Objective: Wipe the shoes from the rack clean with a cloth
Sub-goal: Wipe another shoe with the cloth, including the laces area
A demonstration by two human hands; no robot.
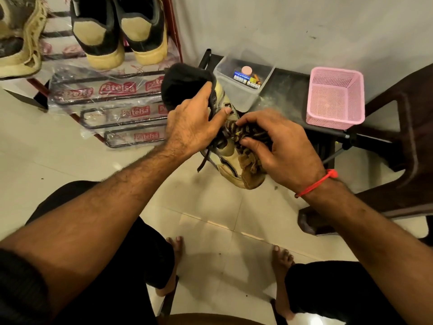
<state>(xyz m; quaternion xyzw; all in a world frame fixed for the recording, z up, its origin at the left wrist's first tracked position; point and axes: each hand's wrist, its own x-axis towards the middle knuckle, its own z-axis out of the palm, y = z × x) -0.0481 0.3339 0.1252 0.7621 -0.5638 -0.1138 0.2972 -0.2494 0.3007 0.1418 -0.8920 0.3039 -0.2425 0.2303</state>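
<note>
Pale floor tiles lie under a shoe (228, 158) held in the air, heel away, toe toward the person. Left hand (192, 120) grips its collar; right hand (281, 146) presses a bunched cloth (248, 134) onto the laces.

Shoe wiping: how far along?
In hand: left hand holds a tan shoe by its collar while right hand presses a cloth onto its laces. Done: cannot tell. Left: possibly the pair on the rack.
</note>
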